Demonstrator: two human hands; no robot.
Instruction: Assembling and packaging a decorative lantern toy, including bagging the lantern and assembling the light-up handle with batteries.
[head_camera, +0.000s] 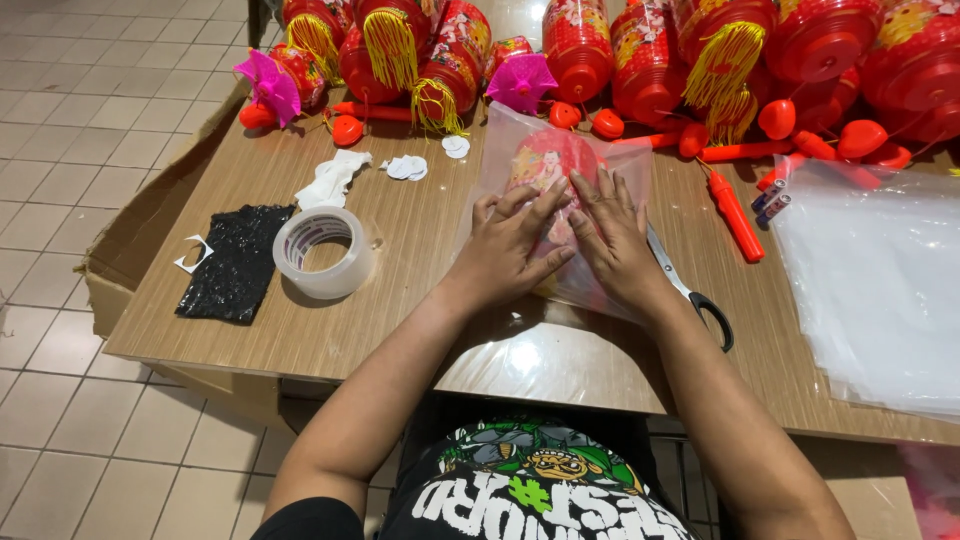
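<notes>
Left hand: our left hand (507, 245) lies palm down on the clear bag (560, 200), fingers spread and flat; its grip is loose and unclenched, pressing rather than clasping.
Right hand: our right hand (612, 238) lies just beside the left, also palm down on the bag, fingers stretched out; the grip is likewise slack, closed on nothing.
Clear bag: we find it at the middle of the table (420, 300), under both hands, running from the near edge toward the far side.
Bag contents: a red and pink folded lantern (545, 160) shows through the plastic, just beyond our fingertips.
Scissors: a pair of scissors (690, 295) with black handles lies on the table, touching the right edge of the bag, beside our right wrist.
Tape roll: a roll of clear tape (322, 250) stands to the left of our left hand, apart from it.
Black sheet: a black crinkled sheet (238, 262) lies left of the tape, near the left edge.
White scraps: white paper scraps (335, 178) lie farther off, beyond the tape.
Lanterns: red lanterns (640, 55) with yellow tassels crowd the far side of the table.
Orange stick: an orange stick (737, 215) lies right of the bag.
Plastic sheets: a stack of clear sheets (880, 280) covers the right end of the table.
Cardboard box: a flattened box (140, 240) sits below the table's left edge.
</notes>
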